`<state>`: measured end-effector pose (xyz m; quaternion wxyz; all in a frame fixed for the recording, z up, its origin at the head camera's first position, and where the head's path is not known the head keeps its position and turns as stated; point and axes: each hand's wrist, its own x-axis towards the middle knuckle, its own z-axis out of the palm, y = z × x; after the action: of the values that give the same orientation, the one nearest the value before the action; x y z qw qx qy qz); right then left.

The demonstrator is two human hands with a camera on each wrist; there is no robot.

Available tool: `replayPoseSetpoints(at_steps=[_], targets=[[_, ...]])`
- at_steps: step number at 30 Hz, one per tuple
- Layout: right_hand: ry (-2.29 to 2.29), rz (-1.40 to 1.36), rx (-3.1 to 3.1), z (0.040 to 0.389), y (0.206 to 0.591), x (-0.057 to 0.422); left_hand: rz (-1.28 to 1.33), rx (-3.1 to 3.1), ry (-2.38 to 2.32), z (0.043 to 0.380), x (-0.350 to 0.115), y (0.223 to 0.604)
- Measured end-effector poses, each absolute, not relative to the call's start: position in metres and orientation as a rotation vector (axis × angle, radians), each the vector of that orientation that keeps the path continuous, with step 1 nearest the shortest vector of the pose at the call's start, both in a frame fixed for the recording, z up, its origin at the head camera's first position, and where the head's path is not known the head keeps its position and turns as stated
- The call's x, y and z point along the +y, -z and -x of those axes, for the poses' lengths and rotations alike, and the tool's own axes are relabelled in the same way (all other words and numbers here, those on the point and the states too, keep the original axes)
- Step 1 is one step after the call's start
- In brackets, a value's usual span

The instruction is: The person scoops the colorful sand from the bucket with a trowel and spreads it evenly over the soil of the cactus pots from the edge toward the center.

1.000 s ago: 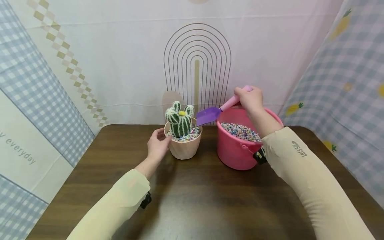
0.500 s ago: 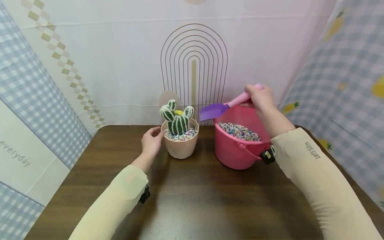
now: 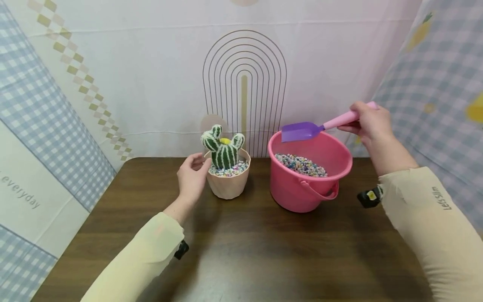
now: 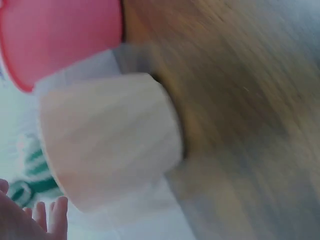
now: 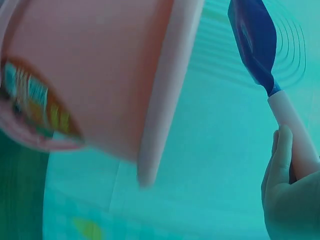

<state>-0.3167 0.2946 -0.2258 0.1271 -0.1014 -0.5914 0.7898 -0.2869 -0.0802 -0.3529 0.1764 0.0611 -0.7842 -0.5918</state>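
Note:
My right hand [image 3: 377,126] grips the pink handle of a small shovel [image 3: 301,131]. Its purple blade is held over the back rim of a pink bucket [image 3: 296,195], which is part filled with multicoloured pebbles [image 3: 302,165]. To the left stands a beige faceted pot [image 3: 228,186] holding a knitted cactus [image 3: 225,157] with a yellow top, set in similar pebbles. My left hand [image 3: 191,178] is at the pot's left rim, fingers loosely bent with a gap to the thumb. In the left wrist view its fingers [image 4: 59,217] spread beside the pot's rim, gripping nothing.
Both containers stand toward the back of a dark wooden table [image 3: 241,251]. A white printed cloth [image 3: 151,84] hangs right behind it, with checked cloth at both sides. The bucket's handle [image 3: 320,193] hangs down its front right.
My right hand has moved right with the shovel, from beside the pot to over the bucket. My left fingers have loosened from the pot's rim. The pot and bucket stay put.

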Motion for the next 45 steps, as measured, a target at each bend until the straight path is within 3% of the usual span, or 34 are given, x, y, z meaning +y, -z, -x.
replayPoseSetpoints(at_steps=[5,12,25,33,45], targets=[[-2.19,0.232,-1.88,0.311,0.228,0.315,-0.023,-2.253,1.813,0.278,-0.054,0.339],[-1.577,0.168,-2.321,0.308,0.229,0.32,0.228,-2.395,1.997,0.279,-0.009,0.334],[-0.697,-0.031,-2.595,0.313,0.251,0.31,0.22,-2.468,2.016,0.304,0.047,0.337],[-0.664,-0.088,-2.648,0.313,0.271,0.301,0.186,-2.457,1.975,0.312,0.054,0.334],[-0.932,0.127,-2.677,0.31,0.286,0.293,0.127,-2.346,2.136,0.311,0.057,0.339]])
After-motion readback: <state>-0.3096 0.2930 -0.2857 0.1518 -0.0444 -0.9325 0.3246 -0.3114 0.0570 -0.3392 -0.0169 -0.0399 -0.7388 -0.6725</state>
